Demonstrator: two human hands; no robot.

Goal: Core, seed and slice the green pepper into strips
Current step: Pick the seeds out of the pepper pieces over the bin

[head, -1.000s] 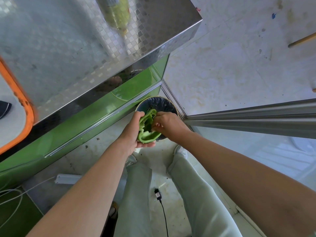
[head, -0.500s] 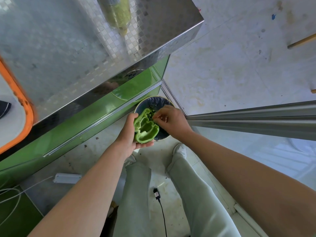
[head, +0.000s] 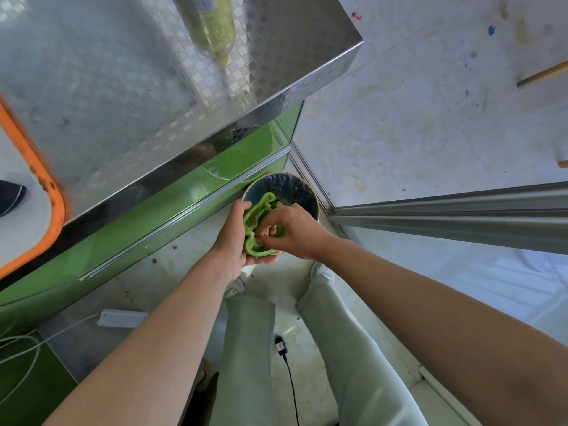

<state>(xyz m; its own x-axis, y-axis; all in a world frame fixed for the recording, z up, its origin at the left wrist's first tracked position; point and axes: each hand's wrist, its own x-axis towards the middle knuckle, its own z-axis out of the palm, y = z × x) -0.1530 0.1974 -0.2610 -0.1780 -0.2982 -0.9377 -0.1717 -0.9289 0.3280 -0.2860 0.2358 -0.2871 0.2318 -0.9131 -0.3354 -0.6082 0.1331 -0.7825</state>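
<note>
A green pepper half (head: 255, 216) with its hollow side facing up rests in my left hand (head: 235, 238), held over a round bin (head: 310, 192) lined with a dark bag on the floor. My right hand (head: 289, 229) reaches into the pepper's hollow near its lower end, fingertips pinched inside it. Whether they grip seeds or pith is hidden by the fingers. The pepper's far tip points into the bin's mouth.
A steel-topped counter (head: 153, 87) with green glossy fronts stands at the left, a yellow-green bottle (head: 212, 26) on it. An orange-rimmed board (head: 46, 192) shows at the far left. A metal rail (head: 445, 216) runs right. A white power strip (head: 121, 318) and a black cable (head: 289, 379) lie on the floor.
My right hand moved from the pepper's far end by the bin down into its hollow near the lower end. The pepper stayed in my left hand over the bin.
</note>
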